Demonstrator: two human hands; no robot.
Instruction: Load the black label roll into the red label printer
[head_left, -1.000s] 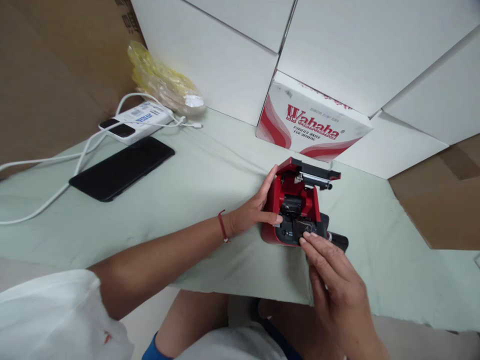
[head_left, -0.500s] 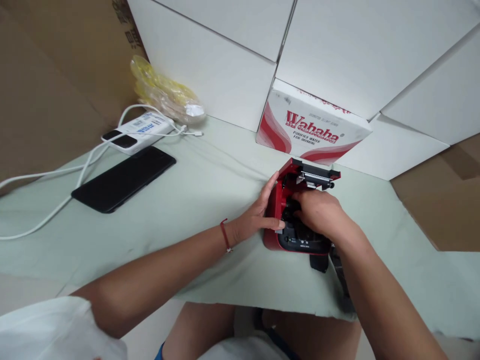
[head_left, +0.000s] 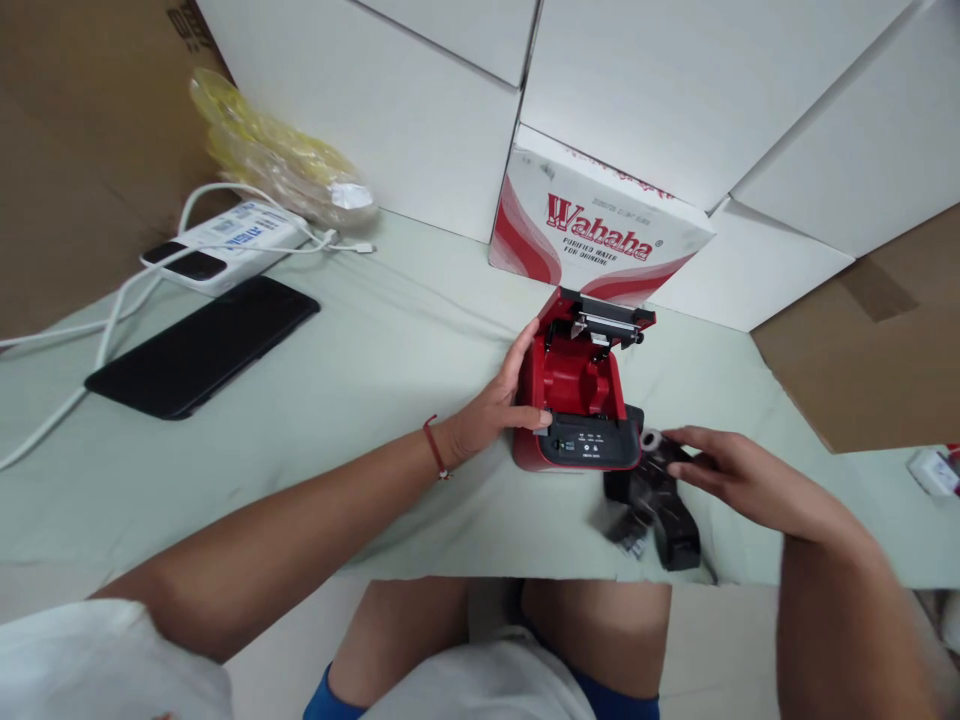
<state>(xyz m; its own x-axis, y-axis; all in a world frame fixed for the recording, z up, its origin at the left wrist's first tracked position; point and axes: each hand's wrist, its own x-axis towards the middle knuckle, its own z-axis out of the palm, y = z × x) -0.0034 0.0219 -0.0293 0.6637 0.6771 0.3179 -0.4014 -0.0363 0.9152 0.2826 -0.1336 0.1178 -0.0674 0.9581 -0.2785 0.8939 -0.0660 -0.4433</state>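
Note:
A small red and black label printer stands on the table with its lid raised, and its red inner bay shows no roll. My left hand grips the printer's left side, thumb on the black front panel and fingers along the outer wall. To the right of the printer, my right hand pinches a roll of black ribbon with a white core at its end. Loose black ribbon hangs and curls below the roll over the table, partly blurred.
A black phone and a white power bank with white cables lie at the left. Behind them sits a yellowish plastic bag. A Wahaba-type water carton leans against white boxes. Brown cardboard stands at the right.
My right hand has come out of the printer bay and moved right, with the black ribbon roll in it. My left hand stays on the printer. The view has shifted slightly.

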